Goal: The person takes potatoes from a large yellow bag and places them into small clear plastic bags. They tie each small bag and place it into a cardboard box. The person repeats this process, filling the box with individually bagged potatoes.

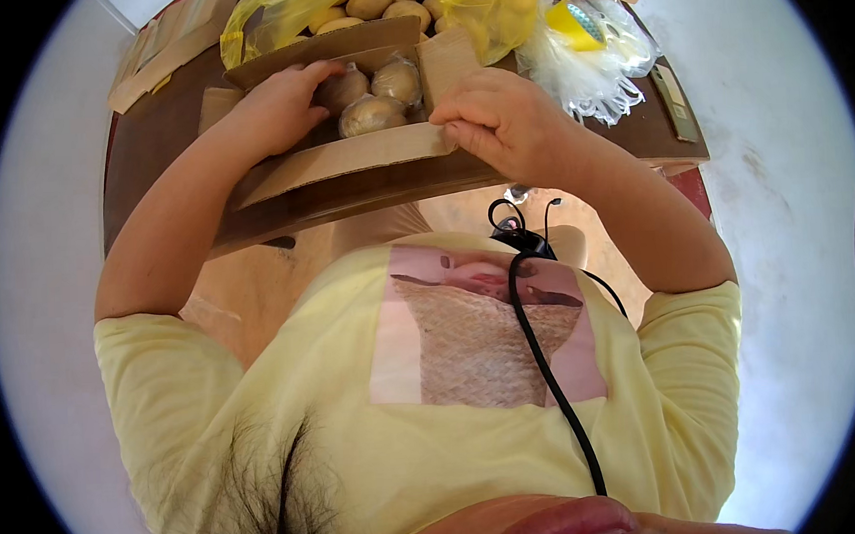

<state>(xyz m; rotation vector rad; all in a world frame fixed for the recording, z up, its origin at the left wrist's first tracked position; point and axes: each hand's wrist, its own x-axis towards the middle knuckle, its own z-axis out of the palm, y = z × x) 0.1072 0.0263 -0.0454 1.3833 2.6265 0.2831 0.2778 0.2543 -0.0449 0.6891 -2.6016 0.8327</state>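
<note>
An opened cardboard box (355,155) with raised flaps stands at the table's near edge. Inside it are several potatoes wrapped in clear plastic film, among them a front one (372,116) and a right one (396,81). My left hand (277,109) reaches into the box from the left, its thumb and fingers around the left wrapped potato (344,89). At the near right corner my right hand (503,120) pinches the box's flap between thumb and curled fingers. The bottom of the box is mostly hidden.
Behind the box, loose potatoes (369,2) fill a yellow plastic bag (274,23). Clear plastic bags (576,67) lie on the brown table (158,164) at right, beside a phone-like object (673,102). Another cardboard box (174,45) sits far left. A black cable (538,348) hangs down my front.
</note>
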